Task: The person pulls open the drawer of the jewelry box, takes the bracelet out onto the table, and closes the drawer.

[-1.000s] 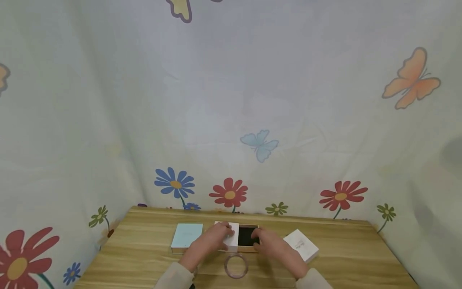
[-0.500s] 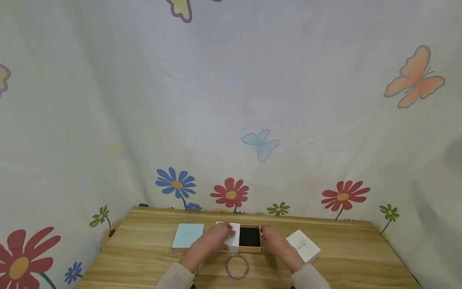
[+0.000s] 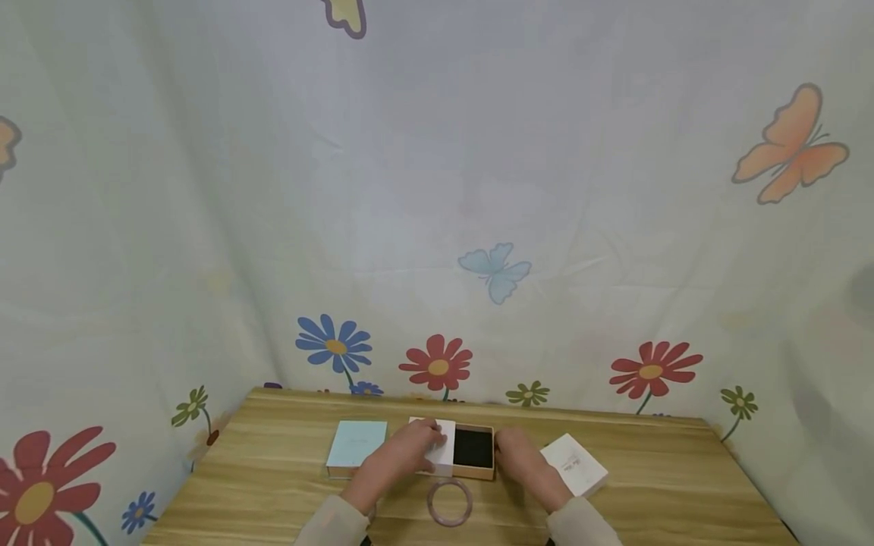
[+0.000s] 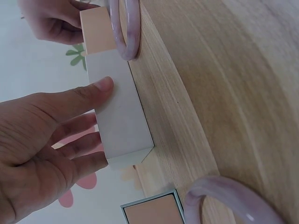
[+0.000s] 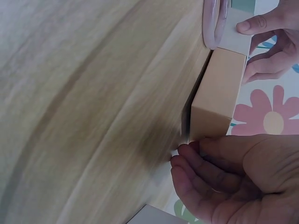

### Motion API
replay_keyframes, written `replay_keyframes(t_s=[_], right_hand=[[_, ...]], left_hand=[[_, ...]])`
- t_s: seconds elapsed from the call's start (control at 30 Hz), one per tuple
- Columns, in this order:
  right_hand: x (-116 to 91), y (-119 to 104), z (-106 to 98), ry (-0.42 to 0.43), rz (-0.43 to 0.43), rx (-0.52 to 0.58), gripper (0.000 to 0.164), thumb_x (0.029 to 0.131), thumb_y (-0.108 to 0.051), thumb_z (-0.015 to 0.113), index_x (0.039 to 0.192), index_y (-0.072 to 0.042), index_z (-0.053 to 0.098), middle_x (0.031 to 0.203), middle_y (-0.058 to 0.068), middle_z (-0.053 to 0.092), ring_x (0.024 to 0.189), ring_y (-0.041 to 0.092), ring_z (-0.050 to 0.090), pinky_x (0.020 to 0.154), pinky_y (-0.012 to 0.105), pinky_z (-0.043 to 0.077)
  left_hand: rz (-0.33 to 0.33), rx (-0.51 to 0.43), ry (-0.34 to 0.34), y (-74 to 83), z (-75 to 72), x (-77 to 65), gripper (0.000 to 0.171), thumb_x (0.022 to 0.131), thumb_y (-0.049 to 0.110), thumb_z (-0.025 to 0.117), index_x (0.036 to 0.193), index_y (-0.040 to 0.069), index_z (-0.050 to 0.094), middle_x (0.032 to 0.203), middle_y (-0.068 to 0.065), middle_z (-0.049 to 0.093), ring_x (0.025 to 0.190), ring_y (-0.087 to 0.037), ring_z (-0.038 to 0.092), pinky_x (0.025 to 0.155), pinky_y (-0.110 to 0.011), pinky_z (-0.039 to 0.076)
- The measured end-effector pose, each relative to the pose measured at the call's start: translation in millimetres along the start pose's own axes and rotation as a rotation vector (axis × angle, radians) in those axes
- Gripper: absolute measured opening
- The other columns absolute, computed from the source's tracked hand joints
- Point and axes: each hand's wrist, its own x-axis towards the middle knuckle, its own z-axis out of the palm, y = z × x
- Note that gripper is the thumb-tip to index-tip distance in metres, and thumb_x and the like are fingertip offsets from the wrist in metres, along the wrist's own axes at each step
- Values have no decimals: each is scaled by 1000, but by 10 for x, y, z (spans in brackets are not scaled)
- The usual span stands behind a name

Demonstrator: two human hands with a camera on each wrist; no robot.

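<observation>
On the table lies a white drawer box with its white sleeve [image 4: 117, 112] at left and its tan drawer [image 5: 217, 84] slid partly out to the right. A black lining [image 3: 473, 448] shows inside the drawer. My left hand [image 4: 51, 135] grips the sleeve, thumb on the front wall and fingers behind. My right hand [image 5: 233, 177] is at the drawer's right end, its fingers loosely bent; the fingertips are close to the end wall, and I cannot tell whether they touch. A pale purple bangle [image 3: 450, 503] lies just in front of the box.
To the left sits a light blue box [image 3: 357, 445], and to the right a white box [image 3: 575, 464] lies at an angle. A second bangle [image 4: 229, 196] is near my left forearm. Behind the wooden table [image 3: 273, 447] hangs a flowered curtain [image 3: 437, 189].
My right hand has moved from over the drawer's black lining to outside its right end. My left hand has stayed on the sleeve. The view has shifted slightly.
</observation>
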Motion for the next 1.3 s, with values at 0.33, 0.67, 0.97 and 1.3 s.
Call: replay_keyframes(t_s=[0.33,0.67,0.97,1.3], right_hand=[[6,16,28,31,-12,-10,25,80,6,69,62,-7,57,61,7,58,58,18,54,53,35,47],[27,-23,70,52,-5,-17,25,81,3,71,62,-7,58,61,7,59,58,22,58,51,37,48],[89,-95,140,37,-5,-48,22,80,0,72,64,-5,59,61,11,61,59,26,62,53,39,52],[123,-141,116,-13,34,-16,19,82,-1,71,67,-5,61,65,10,63,60,22,61,55,39,53]], left_hand=[[-8,-22,-2,13,-37,-7,47,79,19,88,123,14,75,127,-6,65,117,-23,61,102,-36,51],[-13,-35,0,35,-47,-31,47,79,19,88,124,13,74,128,-6,65,118,-23,60,102,-37,51],[10,-4,12,6,-31,-16,45,79,18,88,122,13,75,126,-6,65,116,-22,61,101,-35,52],[30,-3,17,-9,-35,-8,45,78,18,89,121,12,75,124,-6,66,114,-22,62,99,-34,53]])
